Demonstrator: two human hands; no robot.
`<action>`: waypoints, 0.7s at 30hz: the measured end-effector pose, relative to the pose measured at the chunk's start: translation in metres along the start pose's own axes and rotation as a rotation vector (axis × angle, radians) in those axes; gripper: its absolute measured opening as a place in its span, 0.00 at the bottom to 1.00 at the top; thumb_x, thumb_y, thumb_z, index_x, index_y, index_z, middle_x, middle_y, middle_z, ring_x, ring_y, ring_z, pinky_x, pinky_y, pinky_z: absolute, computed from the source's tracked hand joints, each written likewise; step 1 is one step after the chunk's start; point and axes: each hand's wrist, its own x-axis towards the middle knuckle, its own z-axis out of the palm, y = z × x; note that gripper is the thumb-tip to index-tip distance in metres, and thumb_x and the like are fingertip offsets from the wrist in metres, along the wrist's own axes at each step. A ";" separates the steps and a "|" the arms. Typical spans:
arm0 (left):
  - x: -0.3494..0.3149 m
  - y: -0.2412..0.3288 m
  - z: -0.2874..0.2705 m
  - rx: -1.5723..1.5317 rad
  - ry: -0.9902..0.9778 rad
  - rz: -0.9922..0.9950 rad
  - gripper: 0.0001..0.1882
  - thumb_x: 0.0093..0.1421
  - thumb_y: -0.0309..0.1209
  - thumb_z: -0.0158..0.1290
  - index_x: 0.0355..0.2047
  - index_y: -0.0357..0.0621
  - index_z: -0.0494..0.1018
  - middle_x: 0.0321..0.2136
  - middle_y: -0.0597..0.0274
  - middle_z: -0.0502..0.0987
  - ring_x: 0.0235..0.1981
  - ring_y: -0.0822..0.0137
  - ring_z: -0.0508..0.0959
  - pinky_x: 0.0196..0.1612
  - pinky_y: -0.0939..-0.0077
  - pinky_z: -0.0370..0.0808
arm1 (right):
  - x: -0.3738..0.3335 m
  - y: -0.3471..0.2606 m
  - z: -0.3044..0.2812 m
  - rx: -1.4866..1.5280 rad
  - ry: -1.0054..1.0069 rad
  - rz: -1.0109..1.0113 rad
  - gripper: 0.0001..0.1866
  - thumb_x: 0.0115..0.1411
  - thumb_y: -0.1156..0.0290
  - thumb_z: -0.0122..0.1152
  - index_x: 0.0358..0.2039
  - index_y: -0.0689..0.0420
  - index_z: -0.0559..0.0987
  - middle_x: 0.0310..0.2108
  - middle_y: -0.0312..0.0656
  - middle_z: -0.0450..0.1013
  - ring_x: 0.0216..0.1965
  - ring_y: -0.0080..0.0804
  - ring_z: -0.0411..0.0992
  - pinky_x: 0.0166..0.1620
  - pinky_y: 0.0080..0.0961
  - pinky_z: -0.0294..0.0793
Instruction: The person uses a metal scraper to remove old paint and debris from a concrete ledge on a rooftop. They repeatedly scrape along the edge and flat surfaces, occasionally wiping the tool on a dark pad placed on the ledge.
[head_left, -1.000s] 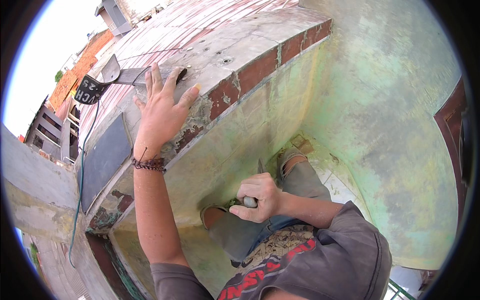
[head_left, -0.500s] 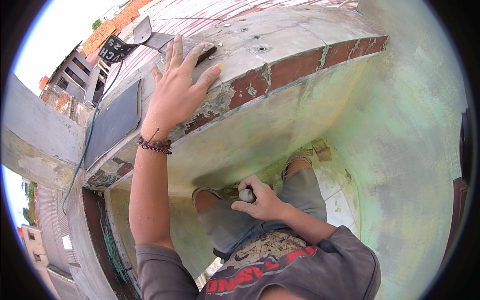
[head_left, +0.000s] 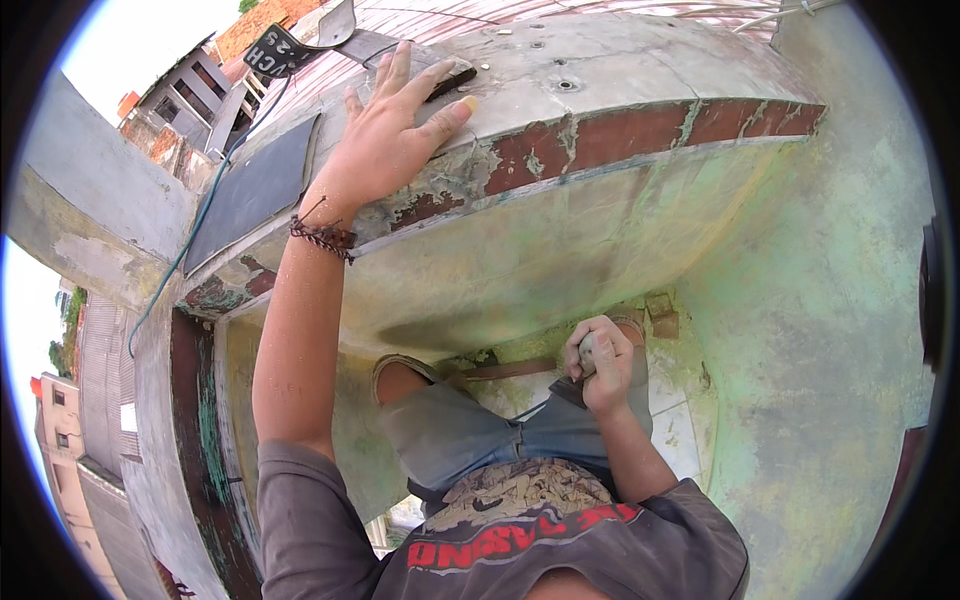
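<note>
Compared with half a second earlier, your right hand (head_left: 606, 368) had moved rightward from between your knees to just above your right knee. It was closed around a tool (head_left: 588, 350), fingers wrapped about its rounded grey handle, and a dark, flat part (head_left: 568, 392) now showed beside the fist on its near left side. A brown strip (head_left: 510, 370) had come into sight on the floor between your knees.

Your left hand (head_left: 385, 140) had stayed in its place on the ledge (head_left: 640, 75) at the far left, palm down with its fingers spread, beside the dark end of a flat grey bar (head_left: 375, 47). Near that hand, a dark sheet (head_left: 255, 190) lay on the ledge, with a green cord (head_left: 207, 212) running along its left side.

Pale characters marked the small black plate (head_left: 268, 52) at the far left, and your grey shirt (head_left: 660, 550) carried large red lettering under a printed drawing.
</note>
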 end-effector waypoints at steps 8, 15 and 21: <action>0.000 -0.015 -0.005 -0.432 0.102 -0.045 0.29 0.70 0.50 0.47 0.66 0.52 0.66 0.72 0.37 0.47 0.75 0.51 0.45 0.72 0.60 0.46 | 0.038 -0.056 -0.002 0.309 0.071 -0.205 0.22 0.73 0.55 0.43 0.28 0.59 0.69 0.18 0.40 0.65 0.18 0.27 0.62 0.21 0.23 0.62; -0.004 -0.013 -0.009 -0.405 0.048 -0.083 0.30 0.70 0.51 0.47 0.67 0.54 0.65 0.72 0.35 0.46 0.75 0.49 0.43 0.72 0.59 0.45 | 0.063 -0.093 0.007 0.440 -0.124 -0.432 0.23 0.74 0.55 0.34 0.30 0.58 0.69 0.20 0.40 0.64 0.19 0.29 0.62 0.22 0.26 0.64; -0.018 -0.026 -0.012 0.037 0.069 -0.039 0.32 0.70 0.53 0.45 0.70 0.56 0.60 0.73 0.40 0.43 0.75 0.48 0.43 0.74 0.54 0.38 | 0.086 -0.123 0.010 0.465 -0.348 -0.617 0.23 0.74 0.55 0.32 0.33 0.55 0.72 0.24 0.39 0.66 0.23 0.29 0.64 0.26 0.29 0.66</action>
